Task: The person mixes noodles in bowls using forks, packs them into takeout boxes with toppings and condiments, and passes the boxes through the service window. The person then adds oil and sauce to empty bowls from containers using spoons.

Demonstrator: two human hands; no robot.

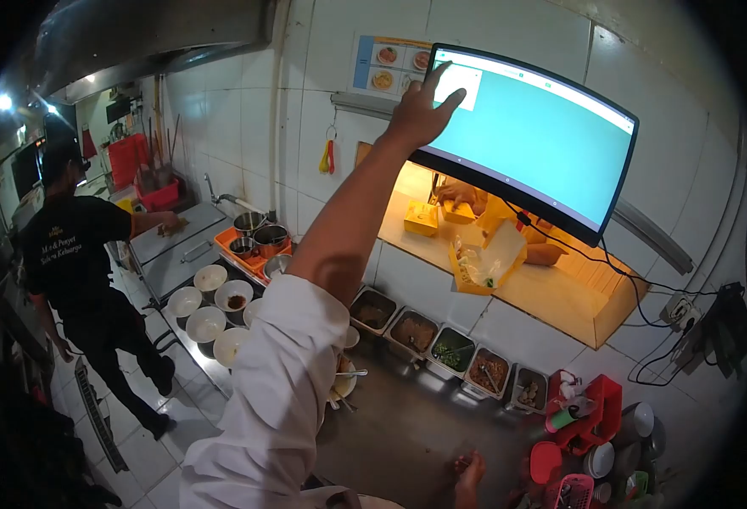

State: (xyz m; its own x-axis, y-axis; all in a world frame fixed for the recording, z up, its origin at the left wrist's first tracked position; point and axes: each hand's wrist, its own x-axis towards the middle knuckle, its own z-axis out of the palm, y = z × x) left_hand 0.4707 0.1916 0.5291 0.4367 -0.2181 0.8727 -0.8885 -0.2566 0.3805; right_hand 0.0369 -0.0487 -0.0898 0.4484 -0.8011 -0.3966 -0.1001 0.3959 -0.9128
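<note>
My left hand (424, 110) is raised to a wall-mounted monitor (543, 127), index finger at the upper left of its lit screen. The finger lies over or beside a white panel (462, 92) on the turquoise background; its thumb is spread away and nothing is held. Low in view, my right hand (468, 469) hovers over or rests on the dark metal counter (390, 450), fingers loosely bent and apart, with nothing visible in them. Past it, metal food pans (450, 349) with fillings and spoons line the wall. A plate with cutlery (344, 390) is partly hidden by my sleeve.
Behind the pass-through shelf (526, 293), another person's hands (467, 199) handle yellow boxes (422, 218); an open box (479, 263) stands on the shelf. Left, a co-worker (81, 246) reaches to a counter near white bowls (206, 324). Red baskets (598, 411) sit right; cables hang.
</note>
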